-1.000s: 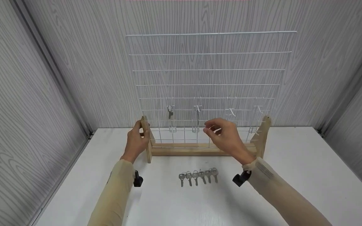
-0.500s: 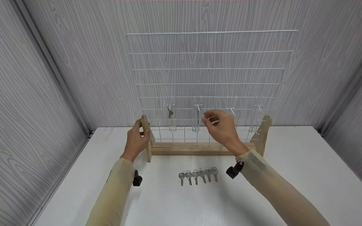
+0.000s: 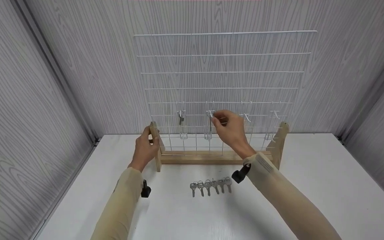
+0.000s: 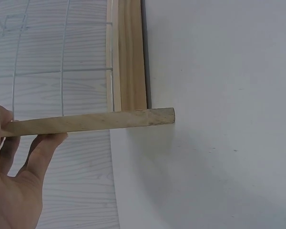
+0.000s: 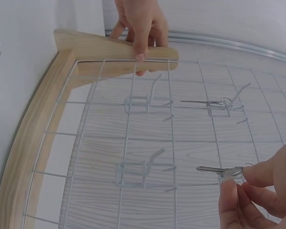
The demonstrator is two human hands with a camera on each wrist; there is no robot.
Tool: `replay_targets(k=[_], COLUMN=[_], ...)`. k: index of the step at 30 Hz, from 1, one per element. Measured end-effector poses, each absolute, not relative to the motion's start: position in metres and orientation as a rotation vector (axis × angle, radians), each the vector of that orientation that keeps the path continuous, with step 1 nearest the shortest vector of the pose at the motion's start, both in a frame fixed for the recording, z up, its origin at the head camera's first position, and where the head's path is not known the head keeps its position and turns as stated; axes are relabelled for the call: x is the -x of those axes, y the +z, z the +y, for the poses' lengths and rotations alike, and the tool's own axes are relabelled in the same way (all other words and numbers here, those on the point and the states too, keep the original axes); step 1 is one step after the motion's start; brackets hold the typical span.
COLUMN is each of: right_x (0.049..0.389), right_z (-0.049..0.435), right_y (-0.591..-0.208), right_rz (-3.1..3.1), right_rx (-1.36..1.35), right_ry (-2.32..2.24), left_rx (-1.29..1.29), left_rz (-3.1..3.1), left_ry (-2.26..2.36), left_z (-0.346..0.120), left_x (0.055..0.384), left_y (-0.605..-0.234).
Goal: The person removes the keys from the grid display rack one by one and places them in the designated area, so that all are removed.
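In the head view my left hand point(image 3: 145, 148) grips the left wooden side post point(image 3: 155, 146) of a white wire grid rack point(image 3: 225, 88). The left wrist view shows that hand's fingers on both sides of the post point(image 4: 86, 121). My right hand point(image 3: 230, 128) is at the second hook from the left, where a metal key point(image 3: 211, 124) hangs. In the right wrist view the fingertips of my right hand point(image 5: 262, 186) pinch around the head of this key point(image 5: 212, 169) and its ring; they partly hide the hook. Another key point(image 5: 200, 101) hangs on the leftmost hook.
Several keys with rings point(image 3: 210, 186) lie in a row on the white table point(image 3: 178, 216) before the rack. Two more white hooks, one of them this hook point(image 3: 247, 117), are on the grid's right half. A wood-grain panel point(image 3: 95, 66) stands behind.
My right hand has moved up and left, from below and beside the second hook to the key hanging there. The left hand has stayed on the post.
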State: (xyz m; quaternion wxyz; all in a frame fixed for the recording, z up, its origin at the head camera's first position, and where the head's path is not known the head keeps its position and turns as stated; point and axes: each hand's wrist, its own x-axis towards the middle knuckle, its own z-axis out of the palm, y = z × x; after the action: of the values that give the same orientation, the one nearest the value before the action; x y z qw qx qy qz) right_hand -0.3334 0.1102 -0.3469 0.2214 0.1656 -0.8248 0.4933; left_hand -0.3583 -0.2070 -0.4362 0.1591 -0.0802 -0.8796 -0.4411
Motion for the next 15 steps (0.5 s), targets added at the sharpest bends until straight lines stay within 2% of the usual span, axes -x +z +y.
replay_targets(k=[15], right_x=[0.3391], right_z=[0.1033], right_y=[-0.3438], right_rz=[-2.235], right_rx=[-0.469], right_ry=[1.362], left_rx=[0.231], left_rz=[-2.495], left_ry=[-1.265], left_z=[-0.2065], left_x=[0.3577], left_y=[-0.436])
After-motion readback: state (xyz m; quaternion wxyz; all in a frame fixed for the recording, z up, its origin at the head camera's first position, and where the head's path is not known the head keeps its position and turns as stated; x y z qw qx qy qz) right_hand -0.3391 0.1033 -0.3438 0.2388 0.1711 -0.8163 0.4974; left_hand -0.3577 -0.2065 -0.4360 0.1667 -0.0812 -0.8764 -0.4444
